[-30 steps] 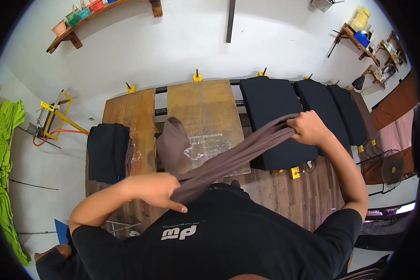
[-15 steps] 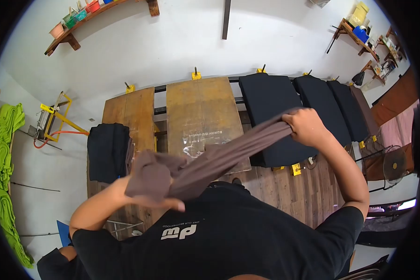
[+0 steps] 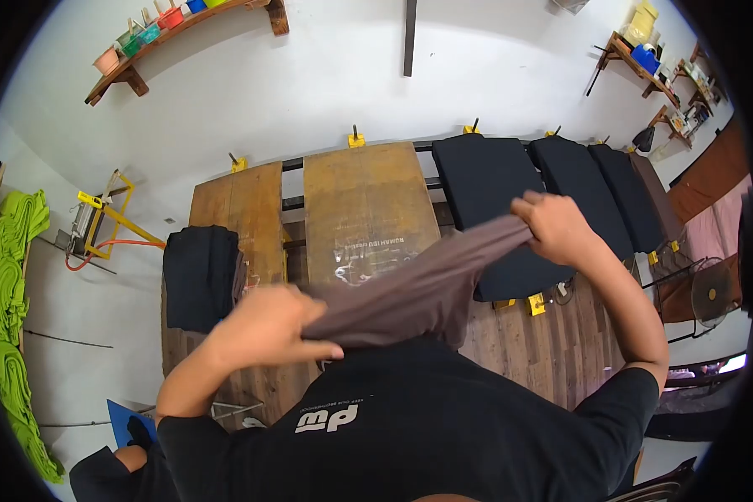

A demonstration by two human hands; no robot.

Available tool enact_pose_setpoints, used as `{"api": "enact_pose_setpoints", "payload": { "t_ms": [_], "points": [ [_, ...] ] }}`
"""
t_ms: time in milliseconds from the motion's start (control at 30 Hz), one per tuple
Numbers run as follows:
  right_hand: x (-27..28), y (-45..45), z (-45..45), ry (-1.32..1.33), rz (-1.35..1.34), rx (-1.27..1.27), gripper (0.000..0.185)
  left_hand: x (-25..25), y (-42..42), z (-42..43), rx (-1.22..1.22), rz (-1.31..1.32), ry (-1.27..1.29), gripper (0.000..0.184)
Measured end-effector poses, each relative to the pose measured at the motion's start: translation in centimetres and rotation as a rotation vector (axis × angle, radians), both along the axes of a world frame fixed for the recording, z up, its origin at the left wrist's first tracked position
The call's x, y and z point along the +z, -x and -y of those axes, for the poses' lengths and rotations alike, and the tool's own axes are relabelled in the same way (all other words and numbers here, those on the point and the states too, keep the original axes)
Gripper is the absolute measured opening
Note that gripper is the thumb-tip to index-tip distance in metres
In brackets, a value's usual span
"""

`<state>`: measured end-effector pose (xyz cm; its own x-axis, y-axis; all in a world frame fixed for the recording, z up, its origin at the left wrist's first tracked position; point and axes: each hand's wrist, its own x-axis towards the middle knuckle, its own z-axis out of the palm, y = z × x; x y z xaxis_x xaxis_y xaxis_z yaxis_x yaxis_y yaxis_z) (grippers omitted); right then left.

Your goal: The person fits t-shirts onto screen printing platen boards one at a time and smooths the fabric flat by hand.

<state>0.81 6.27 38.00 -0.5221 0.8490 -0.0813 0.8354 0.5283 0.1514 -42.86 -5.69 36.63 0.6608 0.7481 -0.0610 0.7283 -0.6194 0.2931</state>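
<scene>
A brown cloth (image 3: 410, 289) is stretched between my two hands in front of my chest, its lower edge hanging loose towards the right. My right hand (image 3: 552, 226) is closed on its upper right end. At the other end is my left hand (image 3: 268, 326), slightly blurred, with the cloth between its curled fingers and its outstretched thumb. Beyond the cloth lies a bare wooden board (image 3: 364, 201), which has a clear film and lettering near its front end. Left of it, a folded dark cloth stack (image 3: 199, 276) rests on another wooden board (image 3: 238, 201).
Black cloth-covered boards (image 3: 489, 184) stand in a row to the right, held by yellow clamps (image 3: 356, 138). Bright green cloths (image 3: 12, 284) hang at the left. A fan (image 3: 711, 293) stands at the right. Another person's dark sleeve (image 3: 100, 477) shows at lower left.
The brown cloth, bunched over my left hand before, is now spread wider and pulled out between both hands. My left hand is more exposed and slightly higher. My right hand stays nearly in place.
</scene>
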Motion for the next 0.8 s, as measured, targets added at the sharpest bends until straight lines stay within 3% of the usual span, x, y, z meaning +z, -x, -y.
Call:
{"api": "enact_pose_setpoints", "payload": {
  "t_ms": [33,100,167,200,233,267,300,333,367,400,467,500,533,567,600,633,667,733,767,800],
  "points": [
    [1.2,1.5,0.9,-0.179,0.001,0.032,0.029,0.5,0.2,-0.9,0.087,0.017,-0.124,0.057],
    [2.6,3.6,2.8,-0.342,-0.167,0.342,0.040,-0.1,1.6,-2.9,0.238,0.103,-0.327,0.014],
    [2.9,3.9,4.1,0.118,-0.217,0.450,0.041,-0.6,2.6,-4.5,0.305,0.325,-0.410,0.032],
    [1.0,3.4,4.4,0.334,-0.287,0.519,0.034,-2.3,4.1,-6.0,0.255,0.646,-0.135,0.036],
    [2.7,4.7,5.7,0.591,-0.178,0.370,0.052,-2.2,4.6,-5.5,0.334,0.749,0.130,0.032],
    [2.2,4.8,5.7,0.663,-0.015,0.319,0.079,-2.1,4.7,-4.6,0.411,0.842,0.398,0.027],
    [1.6,4.5,5.5,0.539,0.095,0.241,0.072,-1.2,3.9,-4.0,0.213,0.731,0.328,0.013],
    [0.9,3.6,5.2,0.416,0.201,0.160,0.066,-1.0,3.0,-3.2,0.038,0.588,0.287,0.027],
    [0.3,2.2,3.9,0.283,0.226,0.097,0.051,0.4,2.3,-2.7,-0.015,0.003,0.433,0.050],
    [-0.9,0.3,2.2,0.147,0.112,0.058,0.031,-0.2,1.3,-1.4,-0.123,-0.004,0.525,0.065],
    [0.4,-0.2,0.5,0.108,-0.001,0.038,0.043,-1.7,-0.5,-0.2,-0.177,0.298,0.651,0.068],
    [0.6,-0.3,0.2,0.042,-0.063,0.102,0.054,-1.8,0.4,-1.2,-0.076,0.060,0.586,0.065],
    [0.2,0.2,0.7,-0.035,-0.123,0.176,0.059,-1.2,0.7,-2.4,0.065,-0.013,0.494,0.050],
    [-0.1,1.0,1.1,-0.009,-0.223,0.308,0.055,-2.2,1.9,-2.9,0.157,0.266,0.254,0.026],
    [-0.6,1.4,1.4,0.016,-0.326,0.442,0.052,-3.0,3.2,-4.4,0.222,0.246,-0.043,0.014],
    [-2.1,0.8,1.8,0.215,-0.396,0.391,0.052,-1.5,2.9,-4.7,0.283,0.250,-0.301,0.025],
    [-3.2,0.5,2.0,0.406,-0.341,0.321,0.028,-1.9,3.3,-5.0,0.321,0.433,-0.270,0.027],
    [-1.3,2.4,2.8,0.856,-0.215,0.186,0.060,-4.3,3.8,-5.3,0.191,0.780,0.078,0.022],
    [-3.2,1.1,2.8,0.718,-0.230,0.255,0.089,-5.1,4.6,-4.6,0.123,0.728,0.383,0.016],
    [-1.6,1.7,3.0,0.539,-0.113,0.242,0.084,-3.3,3.3,-3.4,0.060,0.563,0.620,0.023]
  ]
}}
